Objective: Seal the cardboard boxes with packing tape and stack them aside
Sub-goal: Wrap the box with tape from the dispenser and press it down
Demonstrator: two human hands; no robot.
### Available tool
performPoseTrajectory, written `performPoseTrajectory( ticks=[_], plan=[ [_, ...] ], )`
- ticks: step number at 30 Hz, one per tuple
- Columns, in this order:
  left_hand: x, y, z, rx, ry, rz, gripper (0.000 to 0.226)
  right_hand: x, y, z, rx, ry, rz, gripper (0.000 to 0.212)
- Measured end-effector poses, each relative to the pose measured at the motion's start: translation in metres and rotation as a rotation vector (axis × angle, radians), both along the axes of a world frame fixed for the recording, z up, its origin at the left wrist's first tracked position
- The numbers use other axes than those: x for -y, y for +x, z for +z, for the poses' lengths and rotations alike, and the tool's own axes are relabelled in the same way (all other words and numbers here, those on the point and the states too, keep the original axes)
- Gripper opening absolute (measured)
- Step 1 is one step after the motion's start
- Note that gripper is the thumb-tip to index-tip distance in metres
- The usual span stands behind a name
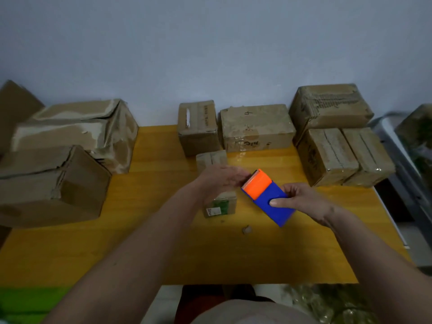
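- Head view, centre right: my right hand (301, 202) grips the blue and orange tape dispenser (267, 198), thumb pressed flat on its blue side and fingers wrapped behind. I judge the toothed orange end is tilted up and left so the tape can be drawn toward the other hand.
- Centre: my left hand (221, 178) hovers at the dispenser's cutter edge with fingers extended, probably feeling for the tape's free end. It is motion-blurred, so I cannot tell whether it pinches anything.
- Just below that hand sits a small box with a green label (219, 205), close in on the yellow table (163, 242), likely the next to be sealed. The hand hides its top, so I cannot see the flaps.
- Another small box (211, 160) lies just behind, partly covered by the same hand.
- Upper right: taped boxes (332, 134) sit stacked and side by side against the wall (210, 43), seemingly the finished pile.
- Upper centre: two more boxes (233, 127) stand by the wall.
- Left: large crumpled boxes (60, 160), cut off by the frame edge.
- The tape itself is not visible; dim light blurs the printing on the boxes.
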State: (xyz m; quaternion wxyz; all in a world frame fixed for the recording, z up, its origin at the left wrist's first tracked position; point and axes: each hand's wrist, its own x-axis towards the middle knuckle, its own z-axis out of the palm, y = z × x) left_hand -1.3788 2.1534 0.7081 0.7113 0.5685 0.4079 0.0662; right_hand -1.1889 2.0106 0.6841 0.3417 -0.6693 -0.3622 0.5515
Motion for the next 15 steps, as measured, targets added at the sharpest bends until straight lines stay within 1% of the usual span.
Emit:
performPoseTrajectory(
  ticks=[3, 5, 9, 12, 15],
  plan=[
    [0.006, -0.003, -0.005, 0.0, -0.072, 0.096, 0.014, -0.001, -0.006, 0.001, -0.021, -0.035, 0.017, 0.04],
    [0.011, -0.006, -0.009, -0.021, -0.041, 0.172, 0.006, -0.002, -0.011, 0.004, -0.013, -0.052, 0.075, 0.036],
    [0.017, -0.009, -0.021, -0.033, 0.106, 0.38, 0.013, -0.011, -0.021, 0.015, 0.092, -0.055, 0.2, 0.029],
    [0.024, -0.02, -0.033, -0.012, 0.065, 0.566, 0.014, -0.015, -0.018, 0.026, 0.124, -0.056, 0.274, 0.028],
    [0.026, -0.039, -0.046, -0.053, 0.06, 0.719, 0.012, -0.009, -0.013, 0.027, 0.161, -0.121, 0.362, 0.032]
  ],
)
